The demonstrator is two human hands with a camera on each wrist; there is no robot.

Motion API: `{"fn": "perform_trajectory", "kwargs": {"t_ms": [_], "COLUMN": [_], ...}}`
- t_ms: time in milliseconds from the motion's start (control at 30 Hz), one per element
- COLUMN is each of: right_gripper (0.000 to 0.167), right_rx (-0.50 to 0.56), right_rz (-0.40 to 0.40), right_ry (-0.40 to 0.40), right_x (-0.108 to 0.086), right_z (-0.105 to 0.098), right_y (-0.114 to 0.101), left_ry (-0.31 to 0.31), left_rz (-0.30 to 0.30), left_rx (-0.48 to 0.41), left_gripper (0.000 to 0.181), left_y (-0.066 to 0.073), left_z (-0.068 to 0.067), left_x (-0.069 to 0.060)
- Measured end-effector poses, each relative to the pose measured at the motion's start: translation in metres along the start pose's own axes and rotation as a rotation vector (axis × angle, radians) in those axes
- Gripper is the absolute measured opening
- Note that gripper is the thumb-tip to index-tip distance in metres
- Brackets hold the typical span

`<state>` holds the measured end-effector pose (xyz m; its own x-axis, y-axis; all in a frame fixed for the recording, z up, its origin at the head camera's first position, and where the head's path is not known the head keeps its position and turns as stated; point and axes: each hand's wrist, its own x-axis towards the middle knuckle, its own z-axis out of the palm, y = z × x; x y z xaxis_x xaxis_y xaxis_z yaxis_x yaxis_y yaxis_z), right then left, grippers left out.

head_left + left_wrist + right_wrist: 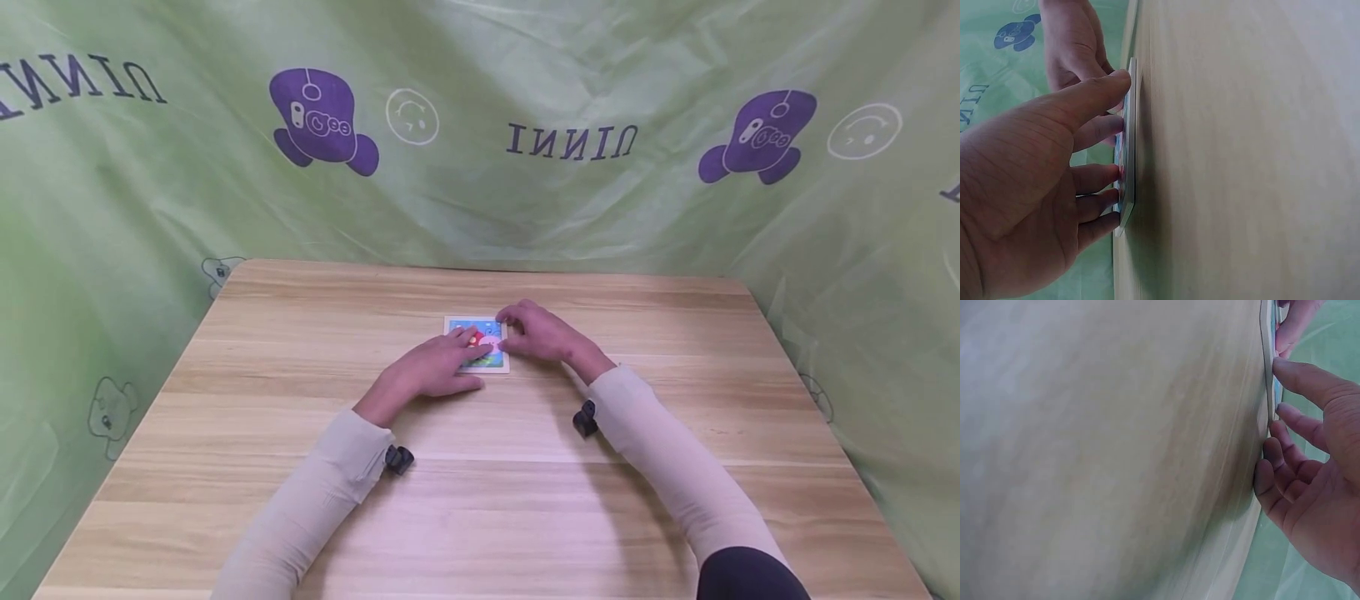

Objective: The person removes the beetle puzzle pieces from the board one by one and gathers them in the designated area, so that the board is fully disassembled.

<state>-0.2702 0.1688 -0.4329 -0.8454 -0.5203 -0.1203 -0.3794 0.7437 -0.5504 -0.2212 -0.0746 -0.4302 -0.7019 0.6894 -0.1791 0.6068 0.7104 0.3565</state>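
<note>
Wooden table [480, 500] | pale frame [495, 371], colourful picture [482, 332] inside | hands loose: left hand [433, 365] spread over picture, right hand [543, 332] touching frame

Board [491, 361] on table [487, 508] (seemingly flat), curtain [472, 200] behind.

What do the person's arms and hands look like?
The left sleeve and right sleeve are plain, pale beige. A small black gadget sits beside each sleeve's end. The left hand and right hand wear no gloves. Something black covers the right sleeve at the head view's bottom.
</note>
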Motion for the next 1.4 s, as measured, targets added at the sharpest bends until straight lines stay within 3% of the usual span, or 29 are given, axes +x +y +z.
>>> {"fn": "perform_trajectory", "kwargs": {"t_ms": [400,1133,1400], "right_gripper": [0.044,0.043,0.022], "right_rx": [0.056,0.148,0.13], "right_rz": [0.012,0.046,0.041], "right_ry": [0.003,0.004,0.055], "right_x": [0.0036,0.0076,0.0053], "right_z": [0.0005,-0.001,-0.0028], "right_y": [0.0013,-0.0059,-0.0064], "left_ry": [0.037,-0.013,-0.019], "left_rz": [-0.009,-0.028,-0.027], "left_rx": [0.029,0.049,0.05], "left_gripper": [0.071,0.073,0.072], "left_y": [0.0018,0.0039,0.0042], "left_z": [0.0024,0.0006,-0.0006], "left_x": [0.002,0.0028,0.0025]}}
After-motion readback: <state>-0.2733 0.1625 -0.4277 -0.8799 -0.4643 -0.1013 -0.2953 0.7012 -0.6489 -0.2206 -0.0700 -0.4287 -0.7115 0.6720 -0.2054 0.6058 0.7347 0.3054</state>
